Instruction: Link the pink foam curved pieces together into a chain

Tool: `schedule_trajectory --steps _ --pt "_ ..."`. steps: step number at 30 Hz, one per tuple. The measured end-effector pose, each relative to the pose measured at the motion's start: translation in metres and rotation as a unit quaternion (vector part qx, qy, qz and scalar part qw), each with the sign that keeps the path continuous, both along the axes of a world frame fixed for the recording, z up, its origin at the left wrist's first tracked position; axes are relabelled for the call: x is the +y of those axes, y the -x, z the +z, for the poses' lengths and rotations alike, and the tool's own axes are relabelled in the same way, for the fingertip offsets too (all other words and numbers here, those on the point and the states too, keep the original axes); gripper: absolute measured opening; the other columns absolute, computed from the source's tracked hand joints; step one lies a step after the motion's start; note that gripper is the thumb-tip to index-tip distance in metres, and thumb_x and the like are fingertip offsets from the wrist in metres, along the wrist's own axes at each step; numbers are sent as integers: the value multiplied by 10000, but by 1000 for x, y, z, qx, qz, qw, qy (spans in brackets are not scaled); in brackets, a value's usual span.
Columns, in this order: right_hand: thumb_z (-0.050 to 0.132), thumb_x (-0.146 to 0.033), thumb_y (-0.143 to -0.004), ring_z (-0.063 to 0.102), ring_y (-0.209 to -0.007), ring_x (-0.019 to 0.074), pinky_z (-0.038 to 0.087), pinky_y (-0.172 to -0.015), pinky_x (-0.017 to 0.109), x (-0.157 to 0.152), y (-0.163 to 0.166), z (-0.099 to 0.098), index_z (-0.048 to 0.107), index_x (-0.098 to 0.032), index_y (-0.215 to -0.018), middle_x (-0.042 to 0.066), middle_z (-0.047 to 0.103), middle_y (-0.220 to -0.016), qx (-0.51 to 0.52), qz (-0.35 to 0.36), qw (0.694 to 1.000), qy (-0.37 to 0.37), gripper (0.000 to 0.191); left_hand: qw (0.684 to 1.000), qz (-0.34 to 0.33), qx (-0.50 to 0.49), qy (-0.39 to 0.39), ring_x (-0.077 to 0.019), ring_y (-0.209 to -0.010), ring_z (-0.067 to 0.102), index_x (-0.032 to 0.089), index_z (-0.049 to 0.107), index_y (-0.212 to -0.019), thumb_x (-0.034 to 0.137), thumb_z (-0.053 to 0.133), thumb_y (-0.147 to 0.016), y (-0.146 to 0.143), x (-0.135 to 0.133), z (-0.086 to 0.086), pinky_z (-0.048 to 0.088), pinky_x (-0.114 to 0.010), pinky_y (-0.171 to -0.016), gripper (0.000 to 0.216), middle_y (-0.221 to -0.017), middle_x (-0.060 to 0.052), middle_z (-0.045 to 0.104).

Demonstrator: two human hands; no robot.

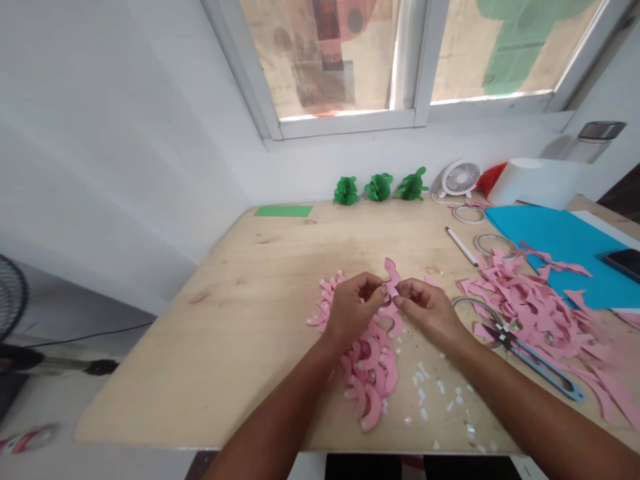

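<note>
L hand grip: narrow, pinching a wavy pink paper piece, which sits btwn both hands, top end at 12. R hand grip: also narrow, tips at its edge; paper or a tiny bit, can't tell. Step IMO: fine fingertip work, prob. peeling tape backing. Next move needs L steady, R light, no tearing. Pile of pink crescent paper pieces w/ white ends at 7, small white scraps at 5, heap of jagged pink paper offcuts at 3, all on pale wooden worktop. Pile part-hidden by L hand; black phone at 2 cut off.
</note>
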State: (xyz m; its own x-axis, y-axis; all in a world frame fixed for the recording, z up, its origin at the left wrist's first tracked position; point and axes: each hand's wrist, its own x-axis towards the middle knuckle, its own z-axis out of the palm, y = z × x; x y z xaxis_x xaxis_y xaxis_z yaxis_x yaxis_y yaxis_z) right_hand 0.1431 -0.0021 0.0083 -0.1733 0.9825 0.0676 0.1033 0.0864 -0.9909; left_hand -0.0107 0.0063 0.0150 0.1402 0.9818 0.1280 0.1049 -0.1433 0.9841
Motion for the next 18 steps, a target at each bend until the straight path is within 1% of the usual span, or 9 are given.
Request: schedule_trajectory --steps 3,5,8,12,15,18 --pt "582 -323 -720 352 -505 81 278 -466 217 1 0 -4 511 -166 -695 -56 378 -571 -2 -6 1000 -3 174 998 12 45 -34 -118 -596 564 157 610 -735 264 554 -725 0 -2 1 453 -224 -572 121 -625 6 586" --pt "581 -319 -719 349 -502 81 273 -462 218 2 0 -6 509 -168 -697 -57 379 -566 0 -11 1000 0 168 998 15 52 -36 -113 -586 559 161 607 -722 254 552 -724 -1 -2 2 438 -215 -555 107 -614 11 580" --pt "578 -308 -715 342 -498 80 267 -461 219 2 0 -7 506 -169 -698 -61 378 -563 7 -14 1000 8 157 1000 2 1 3 -106 -569 553 160 586 -696 255 568 -714 -3 -1 3 441 -215 -553 99 -604 17 569" --pt "577 -293 -712 335 -492 76 257 -457 218 1 1 -5 509 -166 -701 -64 376 -560 8 -14 1000 14 145 995 -8 -77 68 -100 -545 543 149 562 -683 249 605 -682 -6 1 3 449 -225 -562 109 -583 19 566" --pt "581 -294 -709 346 -495 77 262 -458 219 1 1 -5 513 -164 -700 -60 390 -564 9 -13 1000 10 146 991 -16 -98 92 -98 -556 548 150 556 -703 248 610 -683 -5 1 4 423 -208 -540 113 -588 19 572" --pt "581 -293 -710 358 -497 79 276 -462 219 2 0 -6 527 -159 -711 -58 402 -563 7 -16 1000 6 144 989 -44 -92 104 -77 -530 507 148 555 -704 247 620 -684 -4 1 5 378 -185 -501 120 -586 26 559"
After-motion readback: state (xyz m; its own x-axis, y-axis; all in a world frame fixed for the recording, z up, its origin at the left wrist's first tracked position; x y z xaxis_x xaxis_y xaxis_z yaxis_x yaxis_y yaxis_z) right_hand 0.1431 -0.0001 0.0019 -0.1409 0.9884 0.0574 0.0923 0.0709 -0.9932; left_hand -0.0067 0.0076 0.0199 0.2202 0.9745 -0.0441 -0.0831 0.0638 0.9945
